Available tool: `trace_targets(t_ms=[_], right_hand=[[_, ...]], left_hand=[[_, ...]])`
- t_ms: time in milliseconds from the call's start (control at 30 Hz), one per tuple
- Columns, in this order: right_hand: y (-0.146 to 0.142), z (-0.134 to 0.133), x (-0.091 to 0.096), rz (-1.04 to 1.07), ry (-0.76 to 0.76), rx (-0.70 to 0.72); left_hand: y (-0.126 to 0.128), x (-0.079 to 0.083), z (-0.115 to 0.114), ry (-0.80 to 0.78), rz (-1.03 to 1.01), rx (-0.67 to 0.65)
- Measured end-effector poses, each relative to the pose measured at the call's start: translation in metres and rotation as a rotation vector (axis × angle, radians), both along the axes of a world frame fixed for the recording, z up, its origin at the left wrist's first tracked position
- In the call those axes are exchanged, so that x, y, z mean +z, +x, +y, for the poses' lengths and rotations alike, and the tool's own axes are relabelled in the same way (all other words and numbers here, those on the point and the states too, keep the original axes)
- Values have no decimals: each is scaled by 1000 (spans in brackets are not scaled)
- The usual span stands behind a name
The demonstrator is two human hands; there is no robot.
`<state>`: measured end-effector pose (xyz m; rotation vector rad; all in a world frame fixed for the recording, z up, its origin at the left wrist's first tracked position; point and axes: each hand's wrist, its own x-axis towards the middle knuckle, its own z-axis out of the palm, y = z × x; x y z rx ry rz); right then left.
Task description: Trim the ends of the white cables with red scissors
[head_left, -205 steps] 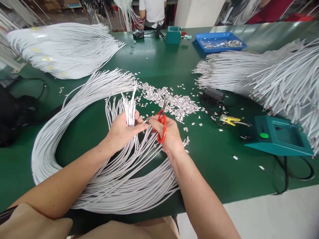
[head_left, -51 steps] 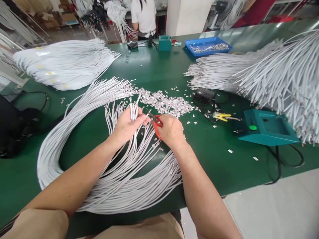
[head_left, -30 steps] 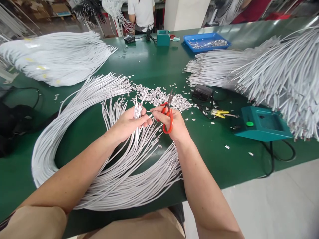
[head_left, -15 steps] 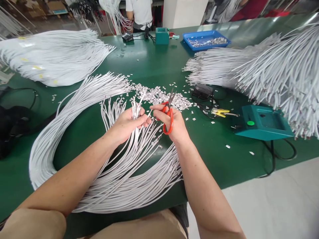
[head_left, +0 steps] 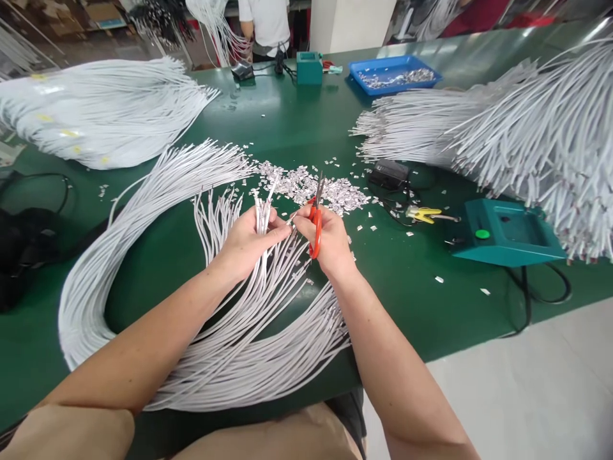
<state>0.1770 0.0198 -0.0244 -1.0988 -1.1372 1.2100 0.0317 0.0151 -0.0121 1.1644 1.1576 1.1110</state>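
Observation:
My left hand is closed round a small bunch of white cable ends that stick up above the fingers. My right hand grips red-handled scissors, blades pointing up and away, and its fingertips pinch one cable end beside the left thumb. The two hands touch above a big curved bundle of white cables lying on the green table. Just beyond the hands lies a heap of small silver-white cut pieces.
More white cable heaps lie at the far left and right. A teal box with a green button, yellow-handled pliers, a black adapter and a blue tray are on the table. A person in white stands at the far end.
The scissors have turned from tilted right to nearly upright, with the blades closer together. My right hand shifted slightly left toward the cable ends. The left hand kept its hold.

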Motion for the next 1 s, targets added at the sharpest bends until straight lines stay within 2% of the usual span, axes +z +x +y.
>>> trace_targets(t_ms=[267, 433, 533, 633, 700, 800, 867, 1000], right_hand=[[-7, 0, -9, -8, -50, -55], [-2, -1, -5, -163, 73, -8], [7, 2, -5, -129, 0, -108], [12, 6, -5, -180, -66, -239], [12, 5, -4, -167, -48, -200], [11, 3, -1, -117, -22, -48], [12, 3, -1, -223, -6, -6], [17, 4, -5, -746, 132, -18]], left_hand=[[2, -4, 1, 32, 0, 43], [-4, -4, 8, 23, 0, 86], [-7, -5, 10, 8, -15, 51], [-9, -9, 11, -39, -11, 10], [-10, -12, 11, -57, 0, 5], [-9, -14, 11, -58, 2, 1], [-9, -13, 11, -63, -9, -5], [-11, -7, 14, -96, -27, -51]])
